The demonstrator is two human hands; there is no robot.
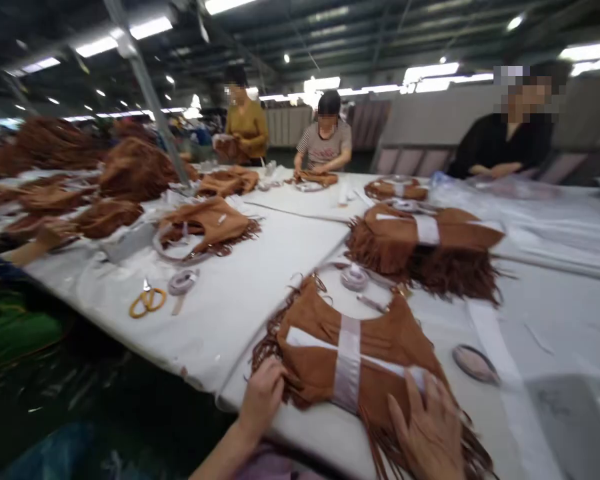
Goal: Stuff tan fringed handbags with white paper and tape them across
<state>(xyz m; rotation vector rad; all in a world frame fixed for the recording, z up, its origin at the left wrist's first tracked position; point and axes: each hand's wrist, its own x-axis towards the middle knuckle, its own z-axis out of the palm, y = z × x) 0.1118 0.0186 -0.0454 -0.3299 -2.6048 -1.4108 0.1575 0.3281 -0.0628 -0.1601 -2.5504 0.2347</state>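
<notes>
A brown suede handbag point(310, 313) with long fringe lies on the white table in front of me. Around its middle runs a pale satin band point(347, 363), and white paper point(310, 339) shows at its opening. At the bag's left edge, my left hand point(265, 393) pinches the brown material near the fringe. My right hand point(430, 420) rests with spread fingers on the lower right of the bag. A rolled pale strap point(354, 277) lies within the curve of the bag's handle.
Behind it sits another banded fringed bag point(425, 233). Scissors with yellow handles point(147, 301) and a rolled strap point(183, 281) lie left; a tape roll point(475, 364) lies right. A co-worker's hand point(55, 233) reaches in at far left. Several people stand across the table.
</notes>
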